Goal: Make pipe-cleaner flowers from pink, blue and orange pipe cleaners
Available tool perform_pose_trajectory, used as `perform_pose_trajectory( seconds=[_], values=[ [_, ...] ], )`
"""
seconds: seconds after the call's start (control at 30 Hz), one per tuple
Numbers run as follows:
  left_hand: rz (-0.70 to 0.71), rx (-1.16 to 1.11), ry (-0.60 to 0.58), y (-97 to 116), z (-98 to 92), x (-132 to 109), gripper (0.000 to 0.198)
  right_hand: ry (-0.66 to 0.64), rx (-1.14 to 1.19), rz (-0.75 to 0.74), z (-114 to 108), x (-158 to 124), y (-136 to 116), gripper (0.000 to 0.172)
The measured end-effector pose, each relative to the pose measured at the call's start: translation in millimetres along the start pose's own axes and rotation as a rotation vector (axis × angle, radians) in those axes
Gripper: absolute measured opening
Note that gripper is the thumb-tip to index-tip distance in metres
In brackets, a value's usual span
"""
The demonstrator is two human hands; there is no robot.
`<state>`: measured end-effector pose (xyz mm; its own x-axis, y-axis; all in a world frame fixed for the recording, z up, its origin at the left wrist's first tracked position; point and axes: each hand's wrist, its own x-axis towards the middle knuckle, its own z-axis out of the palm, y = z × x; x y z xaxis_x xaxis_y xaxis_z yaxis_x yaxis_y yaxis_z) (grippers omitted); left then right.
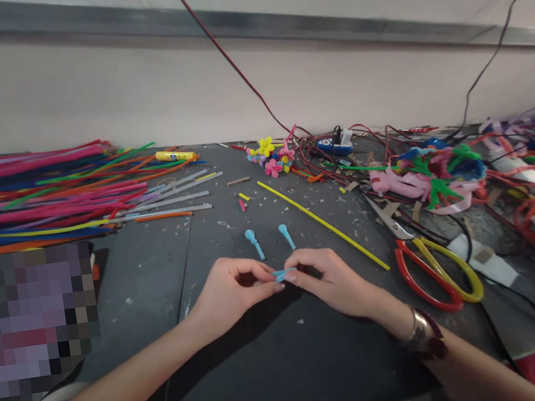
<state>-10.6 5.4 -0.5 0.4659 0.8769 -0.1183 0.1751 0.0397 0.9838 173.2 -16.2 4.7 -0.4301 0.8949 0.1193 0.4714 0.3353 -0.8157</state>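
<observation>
Blue pipe cleaner piece [284, 275] lies pinched between the fingers [264, 274] of both hands, long axis running side to side, left hand [227, 289] and right hand [331, 278] about equally near; two blue stems [254, 243] lie just ahead of the fingers, yellow pipe cleaner [323, 226] ahead and right, scissors [403, 268] farther right

The left hand [230, 292] and the right hand [331, 282] were held close together, palms turned inward and down, meeting in a tight pinch at the fingertips. At the grip, the left fingers [257, 271] curled in from one side and the right fingers [303, 263] from the other. Behind the grip, the left wrist [199, 319] and the right wrist [382, 307] sat well apart, while the left forearm [109, 388] and the right forearm [482, 383] spread down and outward.
</observation>
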Motion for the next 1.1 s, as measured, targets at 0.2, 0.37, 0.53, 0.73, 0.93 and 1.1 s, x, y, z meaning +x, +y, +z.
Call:
perform_pose_trajectory(
  seconds=[0.2,0.37,0.53,0.73,0.93,1.1],
  values=[
    [-0.098,-0.100,-0.009,-1.7,0.6,0.3,0.013,0.014,-0.002,-0.009,0.0,0.4,0.9,0.021],
    [-0.185,-0.241,-0.035,-1.6,-2.6,3.0,0.021,0.009,0.041,0.039,-3.3,0.4,2.3,0.019],
    [-0.181,-0.246,-0.050,-1.0,-2.8,3.6,0.016,-0.003,0.069,0.078,-4.7,-0.4,3.5,0.021],
    [-0.208,-0.349,-0.092,-2.3,-2.3,4.0,0.015,-0.015,0.163,0.115,-4.3,-0.3,4.7,0.024],
    [-0.228,-0.417,-0.065,-3.6,-5.0,5.0,0.018,0.254,-0.203,-0.273,-3.3,-1.1,7.6,0.014],
    [-0.244,-0.510,-0.074,-3.4,-4.6,5.1,0.017,0.209,-0.462,-0.530,-6.7,-4.8,16.3,0.020]
  ],
)
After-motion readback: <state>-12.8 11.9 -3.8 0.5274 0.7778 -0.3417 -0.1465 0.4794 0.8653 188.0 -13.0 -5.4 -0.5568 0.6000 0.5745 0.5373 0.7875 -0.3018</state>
